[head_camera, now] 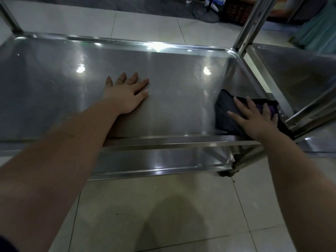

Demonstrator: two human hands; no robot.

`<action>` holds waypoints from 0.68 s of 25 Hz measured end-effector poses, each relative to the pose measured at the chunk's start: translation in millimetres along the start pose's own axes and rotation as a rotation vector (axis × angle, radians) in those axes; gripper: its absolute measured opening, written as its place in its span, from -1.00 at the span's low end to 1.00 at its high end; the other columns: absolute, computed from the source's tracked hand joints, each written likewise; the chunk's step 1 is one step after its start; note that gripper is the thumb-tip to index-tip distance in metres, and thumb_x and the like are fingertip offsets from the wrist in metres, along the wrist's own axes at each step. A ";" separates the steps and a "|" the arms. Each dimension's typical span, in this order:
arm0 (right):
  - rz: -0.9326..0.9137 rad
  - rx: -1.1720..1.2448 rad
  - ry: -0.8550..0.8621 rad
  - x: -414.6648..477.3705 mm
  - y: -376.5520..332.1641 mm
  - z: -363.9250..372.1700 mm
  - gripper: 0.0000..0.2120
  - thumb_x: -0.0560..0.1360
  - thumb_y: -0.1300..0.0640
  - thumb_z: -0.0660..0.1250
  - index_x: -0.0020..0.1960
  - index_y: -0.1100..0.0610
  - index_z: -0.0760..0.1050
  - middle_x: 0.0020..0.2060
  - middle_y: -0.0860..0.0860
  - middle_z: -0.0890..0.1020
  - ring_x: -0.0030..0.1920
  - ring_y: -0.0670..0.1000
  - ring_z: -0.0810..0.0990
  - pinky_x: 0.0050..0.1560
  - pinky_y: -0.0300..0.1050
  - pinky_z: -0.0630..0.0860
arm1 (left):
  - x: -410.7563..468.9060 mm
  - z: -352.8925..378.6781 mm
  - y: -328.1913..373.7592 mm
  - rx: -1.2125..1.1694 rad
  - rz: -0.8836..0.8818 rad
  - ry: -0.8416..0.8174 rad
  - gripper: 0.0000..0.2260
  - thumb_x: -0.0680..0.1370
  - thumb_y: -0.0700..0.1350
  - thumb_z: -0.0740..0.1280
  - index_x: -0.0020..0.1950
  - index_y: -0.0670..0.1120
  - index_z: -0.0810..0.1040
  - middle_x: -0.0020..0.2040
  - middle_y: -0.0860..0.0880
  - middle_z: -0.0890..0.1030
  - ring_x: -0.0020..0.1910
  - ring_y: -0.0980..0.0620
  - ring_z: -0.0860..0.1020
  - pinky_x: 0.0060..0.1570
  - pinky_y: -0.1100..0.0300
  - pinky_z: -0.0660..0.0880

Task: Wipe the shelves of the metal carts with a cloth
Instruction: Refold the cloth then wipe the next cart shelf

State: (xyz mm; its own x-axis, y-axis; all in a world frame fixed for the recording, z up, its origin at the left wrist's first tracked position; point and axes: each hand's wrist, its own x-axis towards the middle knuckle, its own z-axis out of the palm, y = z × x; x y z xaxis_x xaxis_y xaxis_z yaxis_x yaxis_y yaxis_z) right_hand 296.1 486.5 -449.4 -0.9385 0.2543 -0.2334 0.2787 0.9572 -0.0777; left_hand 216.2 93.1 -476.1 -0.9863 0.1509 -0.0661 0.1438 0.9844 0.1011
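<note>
Leaning over a metal cart's shelf [172, 79]. Pressing the left hand [127, 95] flat on the bare steel near the middle, fingers splayed wide, holding nothing. Pressing the right hand [254, 120] down on a dark cloth [225, 110] with straight, spread fingers, not curled round it. Cloth bunched in the shelf's near right corner, close against the side wall, with perhaps a purple patch under the fingertips, too blurred to be sure. Below, a lower shelf [154, 160]; just to the right, a second cart [300, 70] beside an upright post [249, 24]. Under everything, pale tiled floor [163, 206].
</note>
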 end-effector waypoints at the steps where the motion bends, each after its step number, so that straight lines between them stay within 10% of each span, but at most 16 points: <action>1: 0.054 -0.003 0.018 -4.0 -7.6 0.2 -0.32 0.35 -0.60 -0.16 0.43 -0.51 -0.23 0.57 -0.21 -0.17 0.54 0.28 -0.20 0.42 0.43 -0.21 | -1.1 -1.0 3.0 0.004 -0.002 -0.009 -0.51 0.58 0.35 -0.14 0.52 0.39 -0.04 0.61 0.15 -0.06 0.58 -0.07 -0.07 0.45 -0.27 -0.17; 8: -0.361 -0.045 0.002 -91.9 -246.5 59.7 -0.35 0.46 -0.49 -0.20 0.49 -0.37 -0.25 0.57 -0.07 -0.22 0.45 0.46 -0.35 0.21 0.58 -0.39 | -10.2 -43.5 -22.5 -0.664 -0.102 0.149 -0.59 0.68 -0.06 0.12 0.53 0.15 0.24 0.60 0.03 0.07 0.58 -0.02 -0.05 0.52 -0.08 -0.19; 13: -0.367 0.146 0.118 -53.9 -200.2 21.6 -0.48 0.58 -0.35 -0.10 0.52 -0.33 -0.01 0.57 -0.19 -0.03 0.53 0.30 -0.20 0.37 0.43 -0.31 | -67.2 -41.6 16.9 -0.391 0.008 0.162 -0.57 0.66 -0.06 0.17 0.54 0.07 0.26 0.59 -0.08 0.13 0.57 -0.15 0.00 0.48 -0.09 -0.14; 17: -0.270 0.273 0.047 -34.4 -145.1 28.6 -0.51 0.64 -0.24 -0.13 0.55 -0.24 0.03 0.58 -0.16 0.02 0.56 0.17 -0.17 0.49 0.24 -0.27 | -104.1 3.0 92.2 -0.103 0.045 -0.030 -0.40 0.51 0.44 -0.16 0.54 0.35 -0.13 0.60 0.11 -0.17 0.57 -0.13 -0.21 0.35 -0.36 -0.38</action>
State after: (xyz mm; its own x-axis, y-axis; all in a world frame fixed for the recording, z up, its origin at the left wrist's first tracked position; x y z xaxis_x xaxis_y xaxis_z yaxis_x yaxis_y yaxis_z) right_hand 293.8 334.8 -457.8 -0.9921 0.0098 -0.1247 0.0578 0.9202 -0.3871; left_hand 332.4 168.4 -462.9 -0.9760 0.1988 -0.0884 0.1774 0.9624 0.2057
